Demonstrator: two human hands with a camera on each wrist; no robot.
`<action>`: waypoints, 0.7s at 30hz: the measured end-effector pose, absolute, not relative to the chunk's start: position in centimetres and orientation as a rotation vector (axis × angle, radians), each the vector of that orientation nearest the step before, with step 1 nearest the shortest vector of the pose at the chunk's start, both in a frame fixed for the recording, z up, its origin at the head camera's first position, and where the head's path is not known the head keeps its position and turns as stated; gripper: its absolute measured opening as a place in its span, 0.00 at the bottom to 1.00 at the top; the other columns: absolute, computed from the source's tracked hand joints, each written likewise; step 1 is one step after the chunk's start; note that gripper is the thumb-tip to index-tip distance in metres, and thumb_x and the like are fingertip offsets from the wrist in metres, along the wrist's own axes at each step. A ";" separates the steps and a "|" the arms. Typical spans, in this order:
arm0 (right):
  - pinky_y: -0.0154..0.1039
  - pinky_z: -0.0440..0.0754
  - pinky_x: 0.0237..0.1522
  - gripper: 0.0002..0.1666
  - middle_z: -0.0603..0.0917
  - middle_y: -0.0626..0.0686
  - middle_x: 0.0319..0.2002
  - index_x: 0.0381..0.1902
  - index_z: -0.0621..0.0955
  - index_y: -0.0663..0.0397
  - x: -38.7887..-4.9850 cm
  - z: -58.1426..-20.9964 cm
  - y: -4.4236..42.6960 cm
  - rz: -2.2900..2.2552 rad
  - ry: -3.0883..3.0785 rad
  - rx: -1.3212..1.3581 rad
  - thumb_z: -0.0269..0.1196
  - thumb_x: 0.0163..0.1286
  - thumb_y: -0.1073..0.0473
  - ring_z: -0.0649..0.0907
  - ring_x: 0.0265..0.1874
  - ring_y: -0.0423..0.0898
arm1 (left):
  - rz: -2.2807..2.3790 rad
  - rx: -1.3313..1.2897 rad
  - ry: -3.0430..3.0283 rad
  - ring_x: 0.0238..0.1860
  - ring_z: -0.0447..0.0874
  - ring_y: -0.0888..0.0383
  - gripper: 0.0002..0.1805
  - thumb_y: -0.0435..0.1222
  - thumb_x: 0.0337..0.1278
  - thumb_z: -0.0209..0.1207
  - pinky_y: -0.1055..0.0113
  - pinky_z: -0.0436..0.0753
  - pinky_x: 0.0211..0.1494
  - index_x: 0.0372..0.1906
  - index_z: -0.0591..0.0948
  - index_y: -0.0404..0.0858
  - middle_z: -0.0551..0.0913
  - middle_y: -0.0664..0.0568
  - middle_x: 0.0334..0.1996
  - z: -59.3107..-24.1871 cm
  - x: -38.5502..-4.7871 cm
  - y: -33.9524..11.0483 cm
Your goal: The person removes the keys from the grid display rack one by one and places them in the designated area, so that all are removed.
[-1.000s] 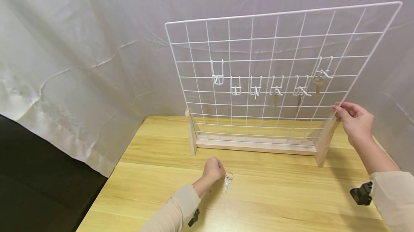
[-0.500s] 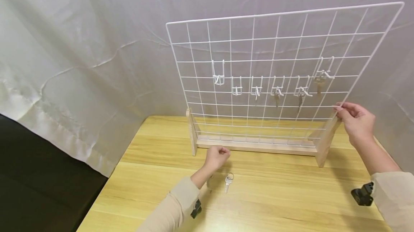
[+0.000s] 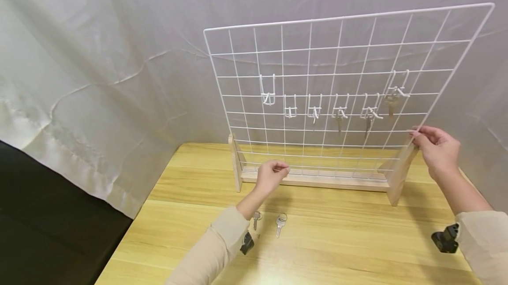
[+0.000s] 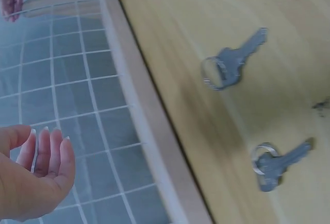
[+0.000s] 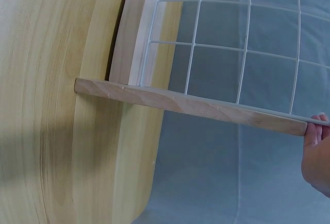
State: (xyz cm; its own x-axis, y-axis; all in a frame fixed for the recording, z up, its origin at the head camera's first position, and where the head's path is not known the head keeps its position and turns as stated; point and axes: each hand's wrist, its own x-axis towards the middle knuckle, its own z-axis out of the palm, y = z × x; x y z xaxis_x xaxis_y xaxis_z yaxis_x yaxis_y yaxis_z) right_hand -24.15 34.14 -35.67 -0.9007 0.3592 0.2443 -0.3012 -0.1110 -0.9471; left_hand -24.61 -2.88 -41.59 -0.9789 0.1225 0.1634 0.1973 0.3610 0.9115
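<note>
Left key (image 4: 279,165) flat on table (image 3: 337,241), likely light, stiff, slick, best taken by ring (image 4: 253,157); left hand (image 3: 270,176) near wire grid (image 3: 335,73), fingers bent toward thumb, any hold unclear; right key (image 4: 233,65) alike; grid probably springy, best held by frame; right hand (image 3: 438,150) pinching grid's right edge

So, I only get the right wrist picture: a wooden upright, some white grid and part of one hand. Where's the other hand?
Observer: The left hand is in front of the lower part of the white grid; I can't tell if it holds anything.
Visitor: Oh! And is anything lying on the table?
Observer: Yes, a key and a second key lie apart on the table.
Visitor: What about up on the grid?
Observer: A hanging key is on the rightmost hook.
</note>
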 end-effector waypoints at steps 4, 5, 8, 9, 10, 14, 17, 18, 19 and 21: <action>0.17 0.78 0.25 0.17 0.85 0.34 0.24 0.26 0.83 0.44 -24.2 -35.7 34.2 2.028 -1.764 -0.077 0.56 0.63 0.72 0.82 0.22 0.28 | -1.738 -0.275 -2.492 0.32 0.82 0.56 0.08 0.29 0.51 0.61 0.75 0.82 0.36 0.37 0.82 0.31 0.85 0.41 0.36 -40.4 -24.8 -2.2; 0.17 0.78 0.26 0.17 0.85 0.34 0.24 0.26 0.83 0.44 -24.2 -35.7 34.3 2.026 -1.766 -0.078 0.56 0.63 0.72 0.82 0.22 0.28 | -1.737 -0.274 -2.478 0.33 0.82 0.56 0.08 0.29 0.50 0.61 0.75 0.82 0.37 0.38 0.82 0.31 0.85 0.42 0.36 -40.0 -24.9 -2.0; 0.17 0.78 0.26 0.17 0.85 0.34 0.24 0.26 0.83 0.44 -24.2 -35.7 34.4 2.018 -1.772 -0.079 0.56 0.63 0.72 0.82 0.22 0.28 | -1.737 -0.281 -2.415 0.33 0.83 0.54 0.09 0.29 0.49 0.61 0.75 0.82 0.38 0.38 0.82 0.31 0.85 0.42 0.37 -39.0 -25.1 -1.3; 0.17 0.78 0.26 0.17 0.85 0.34 0.24 0.27 0.83 0.44 -24.2 -35.7 34.4 2.033 -1.759 -0.069 0.55 0.63 0.72 0.82 0.22 0.28 | -1.735 -0.295 -2.390 0.34 0.83 0.54 0.09 0.29 0.49 0.61 0.75 0.82 0.39 0.39 0.82 0.31 0.85 0.42 0.37 -38.6 -25.1 -1.1; 0.17 0.79 0.26 0.18 0.85 0.35 0.24 0.27 0.83 0.45 -24.2 -35.7 34.5 2.050 -1.746 -0.059 0.55 0.62 0.73 0.82 0.22 0.28 | -1.744 -0.301 -2.363 0.34 0.83 0.53 0.09 0.29 0.49 0.62 0.75 0.82 0.39 0.39 0.82 0.31 0.85 0.42 0.37 -38.2 -25.1 -0.8; 0.18 0.79 0.26 0.19 0.86 0.37 0.24 0.26 0.84 0.47 -24.3 -35.8 34.3 2.091 -1.700 -0.031 0.54 0.62 0.75 0.83 0.22 0.29 | -1.807 -0.351 -2.232 0.36 0.84 0.49 0.10 0.28 0.49 0.62 0.75 0.83 0.40 0.39 0.81 0.30 0.85 0.40 0.38 -36.9 -25.1 0.2; 0.18 0.79 0.26 0.19 0.87 0.38 0.25 0.26 0.84 0.48 -24.3 -35.7 34.2 2.103 -1.675 -0.019 0.54 0.61 0.76 0.83 0.22 0.29 | -1.862 -0.366 -2.148 0.37 0.83 0.50 0.11 0.29 0.49 0.63 0.74 0.83 0.40 0.39 0.81 0.29 0.85 0.40 0.39 -36.1 -25.1 0.9; 0.18 0.79 0.26 0.19 0.86 0.38 0.25 0.26 0.84 0.49 -24.3 -35.7 34.2 2.106 -1.673 -0.017 0.54 0.62 0.76 0.83 0.22 0.29 | -1.869 -0.367 -2.132 0.37 0.83 0.51 0.11 0.29 0.49 0.63 0.75 0.83 0.41 0.40 0.81 0.29 0.85 0.40 0.39 -35.9 -25.1 1.2; 0.18 0.79 0.27 0.19 0.86 0.38 0.25 0.26 0.84 0.48 -24.3 -35.7 34.2 2.110 -1.674 -0.017 0.54 0.62 0.76 0.83 0.22 0.29 | -1.873 -0.368 -2.116 0.38 0.83 0.51 0.12 0.30 0.49 0.63 0.74 0.83 0.41 0.40 0.80 0.30 0.84 0.41 0.39 -35.6 -25.1 1.4; 0.18 0.79 0.27 0.19 0.86 0.37 0.25 0.26 0.83 0.48 -24.2 -35.6 34.2 2.104 -1.693 -0.021 0.54 0.62 0.75 0.83 0.23 0.29 | -1.874 -0.363 -2.096 0.38 0.83 0.54 0.13 0.31 0.49 0.63 0.74 0.83 0.43 0.42 0.80 0.30 0.84 0.41 0.40 -35.2 -25.2 1.8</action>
